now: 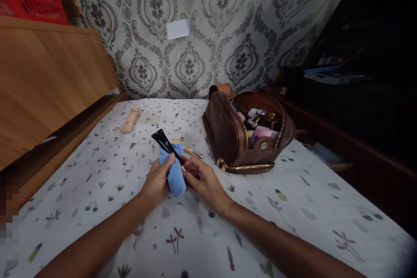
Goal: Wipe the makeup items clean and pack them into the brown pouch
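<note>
On the left, a peach squeeze tube (130, 120) lies on the printed sheet (81, 182), well apart from your hands. Your left hand (155, 179) grips a blue cloth (177, 180) against a glossy black squeeze tube (165, 142). That tube's long axis slants from far left to near right; its lower end meets your right hand (203, 180), fingers pinched there. Further right stands an open brown leather bag (224, 134).

Both forearms (270, 232) are bare; the hands (208, 184) likewise bare.
</note>
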Motion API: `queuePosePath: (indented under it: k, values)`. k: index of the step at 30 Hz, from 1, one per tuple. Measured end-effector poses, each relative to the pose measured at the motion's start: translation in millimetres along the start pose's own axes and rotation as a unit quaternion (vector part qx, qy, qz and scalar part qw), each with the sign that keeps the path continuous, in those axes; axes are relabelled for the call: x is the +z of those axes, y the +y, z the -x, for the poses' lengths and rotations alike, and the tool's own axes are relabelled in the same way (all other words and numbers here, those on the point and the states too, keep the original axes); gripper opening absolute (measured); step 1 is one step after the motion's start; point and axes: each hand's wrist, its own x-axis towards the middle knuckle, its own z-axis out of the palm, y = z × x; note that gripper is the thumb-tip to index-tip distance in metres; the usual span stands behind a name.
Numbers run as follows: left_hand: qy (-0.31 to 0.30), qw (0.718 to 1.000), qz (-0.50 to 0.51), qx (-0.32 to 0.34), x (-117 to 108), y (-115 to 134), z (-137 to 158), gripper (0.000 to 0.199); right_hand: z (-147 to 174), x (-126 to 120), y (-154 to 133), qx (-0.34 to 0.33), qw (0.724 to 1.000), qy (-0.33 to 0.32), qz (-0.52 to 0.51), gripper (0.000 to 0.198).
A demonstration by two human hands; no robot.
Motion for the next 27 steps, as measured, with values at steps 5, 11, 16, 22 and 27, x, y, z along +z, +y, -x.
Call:
queuePosePath:
  k: [5,11,16,22,27]
  values:
    - [0.054,0.995,0.026,0.077,-17,15,-15,0.039,2,-2,4,0.017,0.997,-0.027,0.077,0.027]
    - [0.081,0.991,0.071,0.073,-21,34,-20,0.025,2,-3,5,0.078,0.995,-0.054,0.025,0.036]
    - [0.056,0.995,0.085,-0.009,-18,31,-13,0.026,0,-3,3,0.146,0.976,-0.099,-0.128,0.046]
    - [-0.103,0.993,0.003,-0.062,-21,13,-2,0.049,-2,-2,-8,0.210,0.930,-0.096,-0.287,0.049]
    - [-0.080,0.996,-0.009,-0.044,-24,20,-4,0.046,-3,-3,-7,0.201,0.947,-0.088,-0.235,0.049]
